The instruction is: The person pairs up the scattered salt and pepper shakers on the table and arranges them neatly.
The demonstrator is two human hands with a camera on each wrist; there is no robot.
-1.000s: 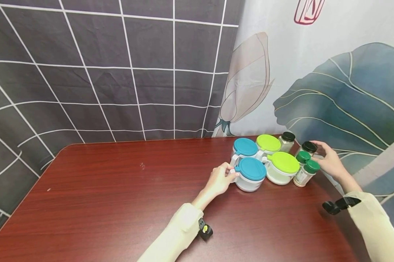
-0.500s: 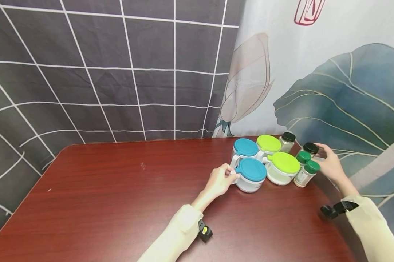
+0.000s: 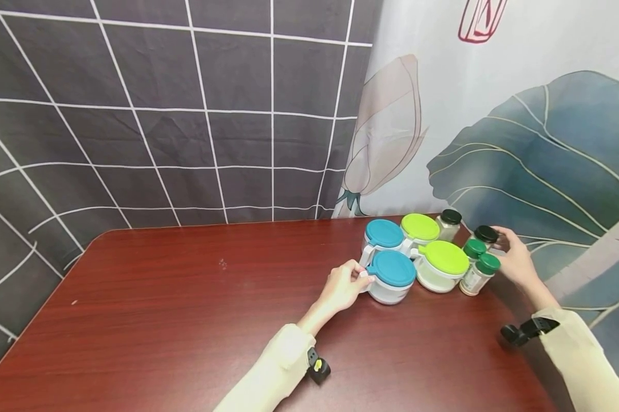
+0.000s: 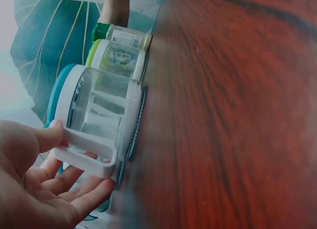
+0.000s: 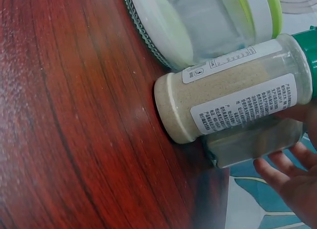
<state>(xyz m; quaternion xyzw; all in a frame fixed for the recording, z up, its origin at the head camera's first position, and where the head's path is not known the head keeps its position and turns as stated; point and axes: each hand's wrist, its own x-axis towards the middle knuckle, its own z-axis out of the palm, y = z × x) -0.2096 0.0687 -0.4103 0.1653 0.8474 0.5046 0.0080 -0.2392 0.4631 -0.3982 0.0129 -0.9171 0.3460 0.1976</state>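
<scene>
In the head view my left hand (image 3: 342,286) pinches the white handle (image 4: 86,152) of the front blue-lidded seasoning jar (image 3: 392,269), its thumb on one side and fingers on the other. That jar stands on the table beside a green-lidded seasoning jar (image 3: 445,257). At the group's right end my right hand (image 3: 518,260) holds a black-lidded jar (image 3: 486,234) between thumb and fingers. In the right wrist view its fingertips touch the clear side of a jar (image 5: 247,145), partly hidden behind a green-capped shaker bottle (image 5: 233,90) of beige powder.
Behind stand another blue-lidded jar (image 3: 384,233), another green-lidded jar (image 3: 420,227) and a black-lidded jar (image 3: 448,223). A second green-capped bottle (image 3: 474,249) sits close by. The reddish wooden table (image 3: 186,309) extends left; patterned cloth (image 3: 531,160) hangs behind.
The right wrist has shifted slightly inward, to the left, with the fingers still at the black-lidded jar. The left hand keeps its hold on the handle, and the jars stay grouped.
</scene>
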